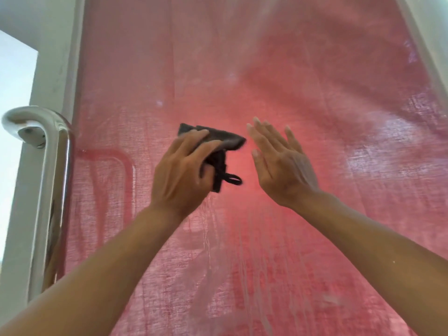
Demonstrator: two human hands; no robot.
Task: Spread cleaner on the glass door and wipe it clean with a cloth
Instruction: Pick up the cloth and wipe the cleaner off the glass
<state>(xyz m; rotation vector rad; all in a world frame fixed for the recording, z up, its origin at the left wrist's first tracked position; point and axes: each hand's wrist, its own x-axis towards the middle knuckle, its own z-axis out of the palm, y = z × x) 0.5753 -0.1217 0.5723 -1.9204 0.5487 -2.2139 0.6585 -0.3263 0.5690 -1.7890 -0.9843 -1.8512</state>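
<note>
The glass door (303, 93) fills the view, with a red curtain behind it and pale streaks and smears of cleaner across the pane. My left hand (181, 170) grips a folded dark grey cloth (225, 141) held up against or just in front of the glass near the middle; a small hanging loop dangles below it. My right hand (278, 163) is raised just to the right of the cloth, flat and open with fingers spread, holding nothing. Both bare forearms reach up from the bottom corners.
A curved steel door handle (48, 180) is fixed to the white door frame (26, 190) at the left. Its reflection shows in the glass beside it. Bright daylight shows at the far left edge. A white frame edge runs down the top right corner.
</note>
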